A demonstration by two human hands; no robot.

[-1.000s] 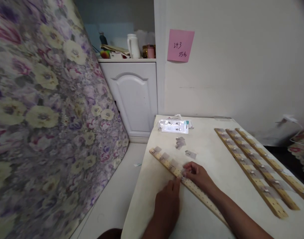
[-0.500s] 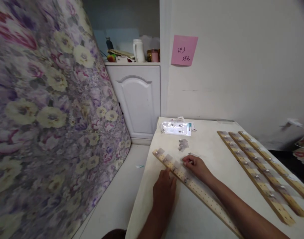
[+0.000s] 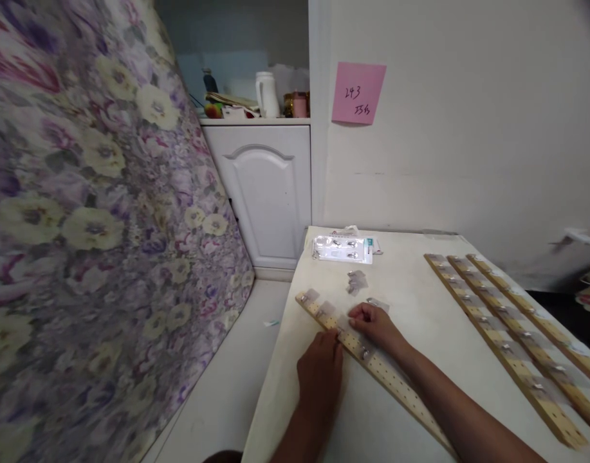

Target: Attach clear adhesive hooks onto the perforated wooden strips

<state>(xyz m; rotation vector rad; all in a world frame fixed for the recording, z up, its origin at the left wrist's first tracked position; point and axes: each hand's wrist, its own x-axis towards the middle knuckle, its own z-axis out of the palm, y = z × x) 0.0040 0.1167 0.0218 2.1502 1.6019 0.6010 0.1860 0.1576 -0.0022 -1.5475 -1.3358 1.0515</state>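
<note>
A narrow wooden strip (image 3: 396, 386) with rows of small holes lies diagonally on the table. Several metal clips with clear plastic tabs sit along its far half, one of them a clip (image 3: 365, 353) just below my hands. My left hand (image 3: 320, 363) is closed, its fingertips gripping the strip's left edge. From the other side, my right hand (image 3: 376, 325) pinches at the clear plastic tab (image 3: 343, 323) of the third clip; the exact contact is too small to see. Beyond my right hand lies a loose clip (image 3: 377, 303), and farther back a small heap of clips (image 3: 356, 281).
Three similar wooden strips with clips, the nearest a strip (image 3: 504, 350), lie along the table's right side. A clear blister pack (image 3: 343, 249) rests near the back edge. To the left hangs a floral curtain (image 3: 116, 212); a white cabinet (image 3: 275, 193) stands behind.
My right hand has moved slightly left, its fingertips now against the third clip's tab, uncovering the loose clip behind it. My left fingertips have shifted a little right along the strip.
</note>
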